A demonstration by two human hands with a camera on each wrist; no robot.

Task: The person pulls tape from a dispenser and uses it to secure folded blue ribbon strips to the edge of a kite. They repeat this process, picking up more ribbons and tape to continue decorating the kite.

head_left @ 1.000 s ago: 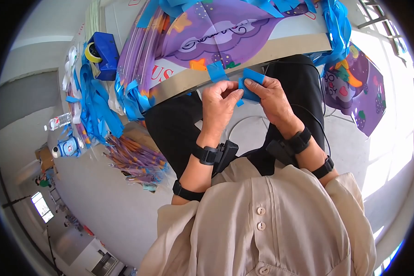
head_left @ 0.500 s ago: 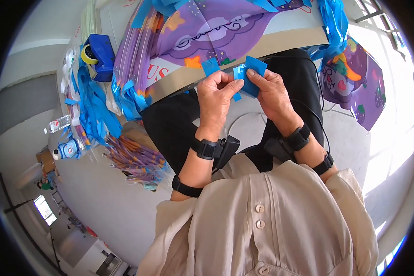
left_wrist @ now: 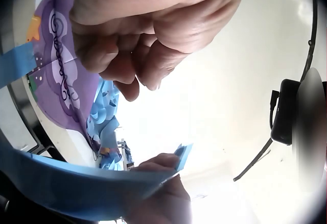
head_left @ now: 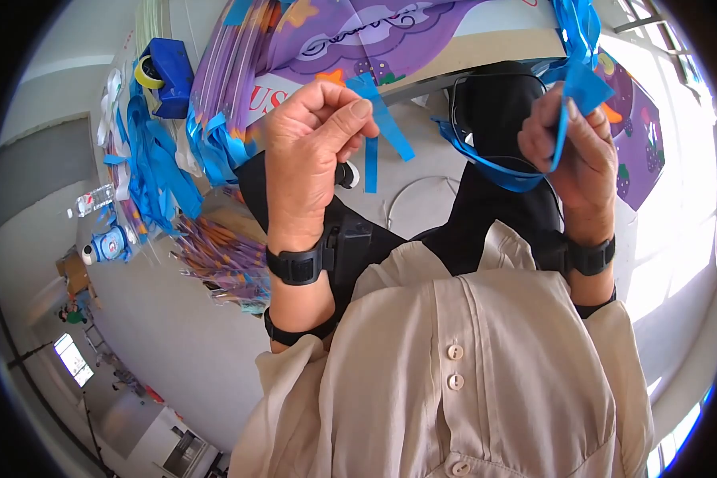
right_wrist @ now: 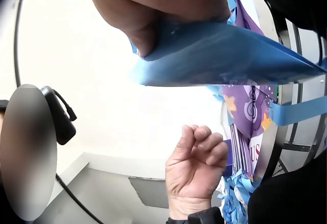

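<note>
My right hand (head_left: 577,159), raised at the right in the head view, pinches a blue ribbon (head_left: 519,180) between thumb and fingers. A short end stands up above the thumb, while the rest loops down and left over the dark trouser leg. The right wrist view shows the broad face of this ribbon (right_wrist: 219,55) under the fingers. My left hand (head_left: 304,155) is held up on the left with curled fingers and nothing in them. Behind its fingertips, a blue strip (head_left: 392,129) hangs off the table edge beside a purple printed sheet (head_left: 430,56).
A blue tape dispenser (head_left: 173,80) stands at the left, near bundled blue ribbons (head_left: 155,171). Purple packed bundles (head_left: 223,259) lie lower left on the floor. Another purple printed sheet (head_left: 639,151) hangs at the right. A black cable (head_left: 452,103) crosses near the right knee.
The hands were together at a folded blue ribbon and have parted widely. My right hand has carried it right and opened it into a loop; my left has let go and moved left.
</note>
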